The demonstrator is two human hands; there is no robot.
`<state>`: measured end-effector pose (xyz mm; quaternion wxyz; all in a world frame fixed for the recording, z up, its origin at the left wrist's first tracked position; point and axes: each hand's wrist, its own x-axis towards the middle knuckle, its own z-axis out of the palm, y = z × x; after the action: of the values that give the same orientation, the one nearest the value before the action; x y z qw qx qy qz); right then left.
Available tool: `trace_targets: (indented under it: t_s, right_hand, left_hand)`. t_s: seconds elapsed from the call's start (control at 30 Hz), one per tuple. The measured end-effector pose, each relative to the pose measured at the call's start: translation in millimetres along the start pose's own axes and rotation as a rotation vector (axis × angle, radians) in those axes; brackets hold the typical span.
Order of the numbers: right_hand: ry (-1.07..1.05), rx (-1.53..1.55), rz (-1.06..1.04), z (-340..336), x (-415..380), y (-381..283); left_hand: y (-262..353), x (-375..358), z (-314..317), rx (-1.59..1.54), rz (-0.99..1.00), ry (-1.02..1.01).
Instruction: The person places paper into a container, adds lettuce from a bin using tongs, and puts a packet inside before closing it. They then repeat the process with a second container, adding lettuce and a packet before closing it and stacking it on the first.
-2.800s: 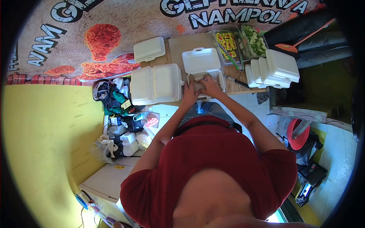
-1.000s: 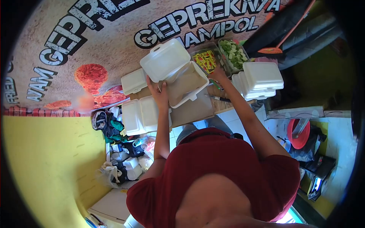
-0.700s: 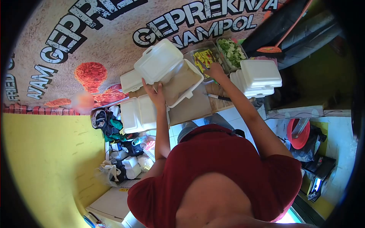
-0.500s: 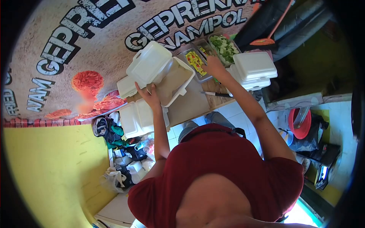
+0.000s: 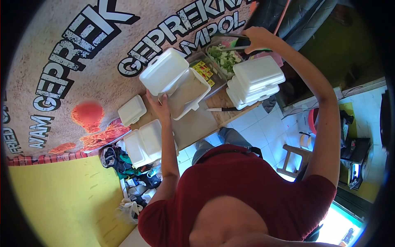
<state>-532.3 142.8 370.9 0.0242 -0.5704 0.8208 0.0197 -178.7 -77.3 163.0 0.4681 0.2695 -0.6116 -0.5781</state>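
Note:
My left hand [image 5: 160, 108] rests at the left edge of an open white foam box [image 5: 194, 95], its thumb on the brown paper lining and the fingers beside the raised lid. Up at the right, my right hand [image 5: 258, 40] is closed around metal tongs [image 5: 235, 48], whose arms reach left over a clear tub of chopped greens [image 5: 224, 59]. Beside the greens is a tub with yellow sachets [image 5: 204, 73]. A knife [image 5: 224, 109] lies on the wooden table, below the tubs.
Stacked closed foam boxes [image 5: 259, 76] stand right of the knife. A small closed box [image 5: 132, 110] and another open box [image 5: 148, 140] are at the left. The lettered wall [image 5: 94, 82] runs behind the table. A wooden stool [image 5: 293, 160] stands on the tiled floor.
My right hand has moved up and right with the tongs, from the sachet tub to above the greens. My left hand stays at the open box. The camera view has shifted.

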Motion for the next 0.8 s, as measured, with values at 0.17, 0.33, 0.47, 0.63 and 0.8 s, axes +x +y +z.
trace_targets:
  t_s: [0.17, 0.33, 0.47, 0.63, 0.8]
  right_hand:
    - [-0.190, -0.078, -0.101, 46.0, 31.6, 63.8]
    - [-0.272, 0.159, -0.030, 73.7, 54.2, 85.1]
    - [-0.239, 0.184, -0.121, 107.0, 71.3, 93.9]
    - [-0.184, 0.204, -0.158, 123.9, 68.0, 93.4]
    - [-0.122, 0.241, -0.131, 105.2, 40.0, 97.0]
  left_hand:
    - [-7.5, 1.7, 23.4, 0.051, -0.054, -0.060]
    - [6.6, -1.8, 51.3, 0.046, -0.131, -0.044]
    - [5.2, -7.0, 66.3, 0.041, -0.170, -0.029]
    - [-20.0, -10.0, 68.0, 0.061, -0.142, -0.039]
    - [-4.1, -6.7, 69.6, 0.037, -0.251, -0.082]
